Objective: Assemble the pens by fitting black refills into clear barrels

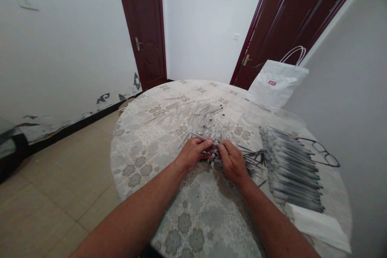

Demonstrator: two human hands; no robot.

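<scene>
Close over the near side of the bench (163,141), 1 head camera looks forward and down, past left hand (192,154) and right hand (234,161), to the wall (199,28) beyond.

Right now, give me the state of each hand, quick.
Left hand: closed, holding a thin pale rod.
Right hand: closed at the rod's right end; what exactly it pinches cannot be told.

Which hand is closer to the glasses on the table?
Right. The right hand is across the row of stacked sticks from the glasses; the left hand is farther away, on the other side of the right hand.
</scene>
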